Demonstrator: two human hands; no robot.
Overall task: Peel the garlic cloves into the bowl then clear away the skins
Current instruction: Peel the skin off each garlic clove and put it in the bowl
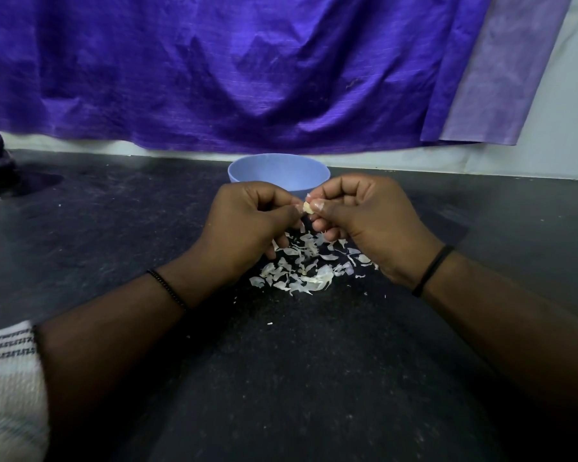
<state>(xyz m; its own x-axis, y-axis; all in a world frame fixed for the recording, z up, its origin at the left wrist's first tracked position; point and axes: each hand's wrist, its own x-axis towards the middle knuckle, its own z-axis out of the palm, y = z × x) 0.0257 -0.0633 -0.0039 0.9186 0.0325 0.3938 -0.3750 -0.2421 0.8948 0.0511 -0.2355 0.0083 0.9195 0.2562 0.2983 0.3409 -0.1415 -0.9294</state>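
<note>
STEP: peel clove | HANDS: left hand [247, 216] and right hand [357, 211] both pinch the garlic clove [308, 207], held above the skins [301, 265] on the desk [114, 228], near the bowl [278, 171] | METHOD: steady with one hand, strip skin with other thumbnail, let flakes fall on pile | NOTE: remaining skin probably slight; view unclear.

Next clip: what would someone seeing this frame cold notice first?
Two hands meet mid-frame, left hand and right hand, sharing a grip on a small garlic clove. Below them a pile of white skins litters the dark counter; a blue bowl sits just behind, under a purple cloth.
</note>
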